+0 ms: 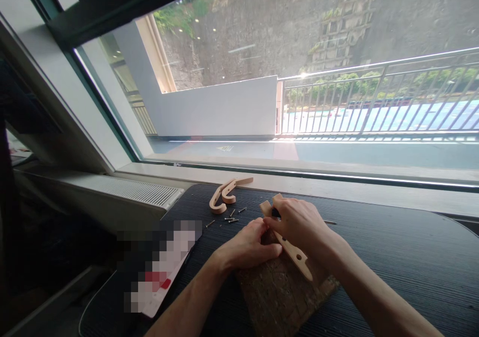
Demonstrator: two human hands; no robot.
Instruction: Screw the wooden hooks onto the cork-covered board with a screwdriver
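Observation:
A rough brown bark-like block (279, 297) lies on the dark table in front of me. Resting on it is a pale wooden hook (294, 254) with screw holes, its upper part partly covered by my hands. My left hand (249, 245) is closed about the hook's left side, its thumb against the bark block. Over the hook's upper end, my right hand (303, 222) is curled around a screwdriver (276, 212). Its dark handle shows beside the fingers, and a thin metal shaft sticks out to the right. The right fingertips are partly hidden.
Two more pale wooden hooks, one (217, 201) in front and another (229, 193) behind, lie near the table's back edge. Several screws (232, 221) are scattered before them. A pale, blurred flat item (164, 272) lies at left. Beyond the table stand a window sill (329, 190) and a vented unit (142, 190).

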